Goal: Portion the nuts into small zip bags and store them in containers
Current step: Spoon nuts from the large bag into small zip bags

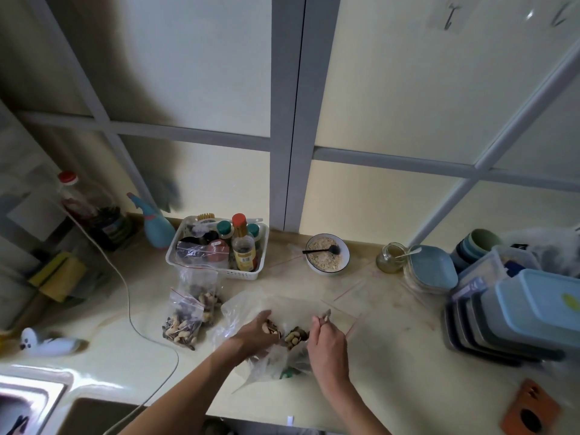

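The left hand [255, 331] is cupped around a scoop of mixed nuts [272, 327], its fingers curled under them, above the mouth of a large clear plastic bag [241, 309] that lies crumpled on the countertop [392, 372]. The right hand [328, 342] is just beside it, on the other side of the heap of nuts, its fingers pinching the upper edge of a small zip bag [324, 315] and holding it up; the bag is blurred, so how far its mouth stands open cannot be told. More peanuts and seeds [295, 337] lie in the big bag between the two hands.

To the left of the left hand, two filled zip bags [183, 321] of nuts lean together on the counter, and a white cable [135, 321] runs past them. Beyond those, further from the hands, a white basket [175, 246] holds bottles and jars. Straight ahead of the hands stands a bowl of oats [328, 255] with a dark spoon in it, and near it a small glass jar [390, 257]. To the right of the right hand, well apart, lidded containers [527, 312] are stacked on edge beside blue plates [433, 268].
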### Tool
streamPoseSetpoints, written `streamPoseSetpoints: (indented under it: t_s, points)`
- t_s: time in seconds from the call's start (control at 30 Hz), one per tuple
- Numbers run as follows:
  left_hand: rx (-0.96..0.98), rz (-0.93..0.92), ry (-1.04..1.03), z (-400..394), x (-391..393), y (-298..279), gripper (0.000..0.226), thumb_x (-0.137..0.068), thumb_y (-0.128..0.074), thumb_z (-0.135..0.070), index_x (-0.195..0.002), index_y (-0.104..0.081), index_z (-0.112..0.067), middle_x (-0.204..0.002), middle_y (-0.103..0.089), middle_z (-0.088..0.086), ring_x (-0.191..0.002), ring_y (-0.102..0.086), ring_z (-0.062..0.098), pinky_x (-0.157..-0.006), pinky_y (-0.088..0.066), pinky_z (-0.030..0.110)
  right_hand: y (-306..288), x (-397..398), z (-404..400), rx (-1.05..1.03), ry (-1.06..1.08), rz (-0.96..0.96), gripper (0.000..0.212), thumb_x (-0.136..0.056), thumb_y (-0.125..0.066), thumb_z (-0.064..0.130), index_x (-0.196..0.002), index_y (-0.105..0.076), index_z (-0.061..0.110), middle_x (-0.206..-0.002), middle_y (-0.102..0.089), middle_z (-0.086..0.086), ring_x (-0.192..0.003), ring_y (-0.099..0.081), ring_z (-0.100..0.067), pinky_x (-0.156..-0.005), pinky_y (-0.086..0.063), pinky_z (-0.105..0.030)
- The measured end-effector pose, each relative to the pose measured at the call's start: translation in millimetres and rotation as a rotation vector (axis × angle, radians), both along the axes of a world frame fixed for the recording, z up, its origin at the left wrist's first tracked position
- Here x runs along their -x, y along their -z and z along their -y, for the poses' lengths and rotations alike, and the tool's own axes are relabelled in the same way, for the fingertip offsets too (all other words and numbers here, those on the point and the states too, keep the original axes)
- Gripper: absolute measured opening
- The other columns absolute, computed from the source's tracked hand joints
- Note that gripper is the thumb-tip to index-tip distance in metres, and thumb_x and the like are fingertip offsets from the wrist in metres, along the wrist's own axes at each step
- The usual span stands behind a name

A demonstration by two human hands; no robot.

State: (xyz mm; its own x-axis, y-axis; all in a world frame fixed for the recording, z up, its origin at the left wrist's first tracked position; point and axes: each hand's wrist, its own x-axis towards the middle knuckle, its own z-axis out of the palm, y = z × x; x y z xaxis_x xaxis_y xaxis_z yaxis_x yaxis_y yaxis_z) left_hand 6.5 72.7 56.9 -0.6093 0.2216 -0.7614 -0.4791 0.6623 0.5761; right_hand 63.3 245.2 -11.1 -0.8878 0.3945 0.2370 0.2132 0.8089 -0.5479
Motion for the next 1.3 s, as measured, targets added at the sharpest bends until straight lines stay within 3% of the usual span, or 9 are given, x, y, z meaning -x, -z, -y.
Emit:
streamPoseSetpoints:
  t_s: [0.23,0.37,0.5,0.6,0.73,0.83,0.97,1.17,1.3]
  points:
    - [0.054,-0.420,-0.253,-1,-1,-13,0.055,-0.096,-0.050,0.003,-0.147,-0.036,-0.013,-0.131,-0.055,0.004,-0.115,-0.059,0.024,-0.065,-0.043,0.002,8,15,0,0.019,-0.059,-0.015,0.048,-0.103,-0.037,0.036,-0.074,-0.066,0.011,-0.062,-0.063,-0.003,-0.054,-0.063,-0.017,-0.053,-0.051,-0.028]
    - [-0.007,-0.656,-0.446,1,0,-22,0.049,-0.083,-0.046,0.012,-0.128,-0.049,-0.005,-0.109,-0.062,0.016,-0.088,-0.058,0.022,-0.060,-0.045,0.011,-4,24,1,-0.031,-0.082,-0.025,0.032,-0.099,-0.044,0.021,-0.093,-0.073,0.008,-0.079,-0.069,-0.005,-0.067,-0.067,-0.018,-0.065,-0.050,-0.022]
    - [0.132,-0.673,-0.372,10,7,-5,0.063,-0.064,-0.055,0.005,-0.116,-0.047,-0.028,-0.093,-0.053,-0.009,-0.084,-0.059,0.017,-0.052,-0.040,0.014,-1,25,4,0.023,-0.099,0.105,0.013,-0.100,-0.053,0.019,-0.105,-0.065,0.017,-0.084,-0.065,-0.003,-0.065,-0.062,-0.017,-0.061,-0.054,-0.025]
    - [0.119,-0.747,-0.300,8,5,-9,0.037,-0.074,-0.061,0.008,-0.097,-0.048,-0.017,-0.084,-0.046,-0.013,-0.075,-0.051,0.010,-0.062,-0.043,0.006,-3,24,7,0.036,-0.082,0.088,0.043,-0.106,-0.029,0.034,-0.102,-0.068,0.014,-0.078,-0.064,-0.003,-0.058,-0.064,-0.018,-0.053,-0.057,-0.031]
    - [0.157,-0.541,-0.028,10,0,2,0.074,-0.084,-0.063,-0.002,-0.147,-0.024,-0.001,-0.126,-0.050,0.011,-0.112,-0.048,0.022,-0.098,-0.040,0.014,-8,29,6,-0.014,-0.053,0.023,0.048,-0.103,-0.031,0.034,-0.095,-0.071,0.011,-0.077,-0.068,-0.004,-0.061,-0.066,-0.021,-0.055,-0.053,-0.030]
    - [0.139,-0.406,0.023,20,-5,14,0.101,-0.072,-0.073,-0.018,-0.152,-0.013,-0.015,-0.134,-0.041,0.013,-0.119,-0.049,0.030,-0.082,-0.054,0.022,-9,35,5,0.022,-0.011,0.028,0.033,-0.103,-0.045,0.026,-0.091,-0.072,0.009,-0.071,-0.069,-0.006,-0.060,-0.066,-0.022,-0.053,-0.044,-0.026]
    - [0.134,-0.436,0.036,18,-12,14,0.089,-0.074,-0.080,-0.008,-0.146,-0.030,-0.013,-0.142,-0.026,0.009,-0.128,-0.038,0.025,-0.089,-0.050,0.018,-6,41,-1,0.208,0.147,0.052,0.026,-0.102,-0.057,0.016,-0.084,-0.072,0.005,-0.069,-0.071,-0.011,-0.067,-0.069,-0.031,-0.058,-0.036,-0.026]
    - [0.198,-0.259,0.122,22,-16,24,0.081,-0.079,-0.073,-0.014,-0.146,-0.028,-0.009,-0.124,-0.045,0.006,-0.091,-0.048,0.012,-0.052,-0.042,0.009,-10,33,-1,0.312,0.074,0.044,0.025,-0.104,-0.054,0.017,-0.092,-0.075,0.010,-0.075,-0.075,-0.005,-0.068,-0.068,-0.018,-0.062,-0.040,-0.012]
    - [0.297,-0.132,0.288,26,-16,19,0.064,-0.078,-0.070,-0.028,-0.135,-0.044,-0.013,-0.119,-0.058,0.005,-0.095,-0.053,0.017,-0.071,-0.046,0.022,-14,27,4,0.170,-0.086,0.029,0.023,-0.102,-0.056,0.015,-0.087,-0.072,0.012,-0.069,-0.071,-0.003,-0.061,-0.063,-0.015,-0.057,-0.035,-0.009]
